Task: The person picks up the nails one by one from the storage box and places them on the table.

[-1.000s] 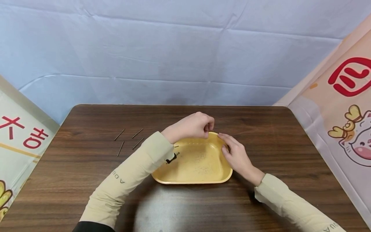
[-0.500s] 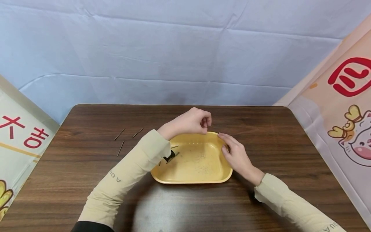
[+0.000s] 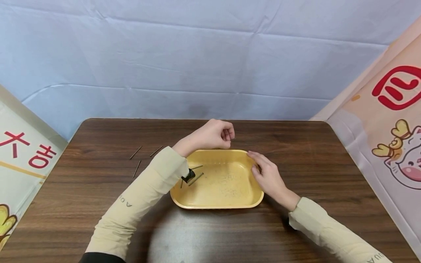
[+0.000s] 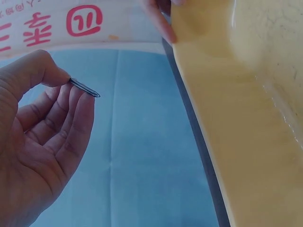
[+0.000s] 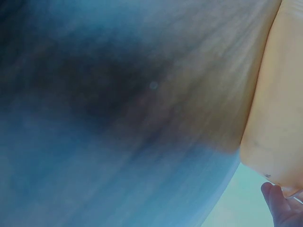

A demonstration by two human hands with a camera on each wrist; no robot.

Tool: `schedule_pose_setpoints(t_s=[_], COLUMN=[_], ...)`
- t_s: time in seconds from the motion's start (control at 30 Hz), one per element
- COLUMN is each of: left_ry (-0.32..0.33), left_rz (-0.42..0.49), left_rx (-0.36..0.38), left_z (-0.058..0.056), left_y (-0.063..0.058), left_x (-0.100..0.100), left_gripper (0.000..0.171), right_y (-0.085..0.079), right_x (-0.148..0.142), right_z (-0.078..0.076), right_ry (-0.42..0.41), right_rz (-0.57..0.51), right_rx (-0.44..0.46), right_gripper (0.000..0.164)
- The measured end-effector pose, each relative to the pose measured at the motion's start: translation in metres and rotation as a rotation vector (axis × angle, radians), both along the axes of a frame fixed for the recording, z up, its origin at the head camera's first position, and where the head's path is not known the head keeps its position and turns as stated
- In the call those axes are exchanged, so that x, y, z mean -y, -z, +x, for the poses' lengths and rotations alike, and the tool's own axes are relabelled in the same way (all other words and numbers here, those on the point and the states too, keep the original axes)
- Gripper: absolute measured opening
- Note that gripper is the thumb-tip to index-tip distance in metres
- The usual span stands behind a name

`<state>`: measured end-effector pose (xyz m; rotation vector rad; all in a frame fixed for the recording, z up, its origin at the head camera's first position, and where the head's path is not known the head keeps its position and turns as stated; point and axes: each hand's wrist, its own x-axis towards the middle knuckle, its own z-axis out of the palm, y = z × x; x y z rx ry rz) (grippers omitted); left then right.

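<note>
My left hand (image 3: 215, 133) is just above the far rim of a yellow plastic tray (image 3: 227, 205). In the left wrist view, its thumb and forefinger pinch a thin dark metal nail (image 4: 85, 88) with a pointed tip; the other fingers curl below. The head view does not show this nail clearly. Against the tray's right side rests my right hand (image 3: 269, 175), its fingers extended along the rim and the thumb near the inner wall. Several similar nails (image 3: 196, 179) lie in the left part of the tray, some partly hidden by my left sleeve and its black wrist camera.
Three thin nails (image 3: 136, 168) show on the dark wooden table (image 3: 296, 138) left of the tray; my left sleeve (image 3: 144, 197) crosses the table beside them. A pale blue cloth (image 3: 204, 54) hangs behind, with printed banners (image 3: 388, 120) at both sides.
My left hand has moved left and away from the tray's far right corner. Its sleeve uncovers more nails in the tray and now hides one on the table. The right hand stays still.
</note>
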<state>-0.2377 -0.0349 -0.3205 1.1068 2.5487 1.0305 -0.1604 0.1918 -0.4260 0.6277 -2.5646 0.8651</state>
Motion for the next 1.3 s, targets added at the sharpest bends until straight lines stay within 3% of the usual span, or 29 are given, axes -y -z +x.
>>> schedule_pose_setpoints(t_s=[0.4,1.3], left_ry=[-0.042,-0.086], left_rz=[0.054,0.169], left_rx=[0.066,-0.084], left_z=[0.001,0.008], left_y=[-0.007,-0.011], left_x=[0.014,0.048], left_gripper=[0.012,0.014], right_y=[0.001,0.001], right_x=[-0.001,-0.001], right_z=[0.0,0.002], right_ry=[-0.005,-0.004], right_rz=[-0.001,0.013], right_rx=[-0.021,0.006], right_gripper=[0.039,0.04])
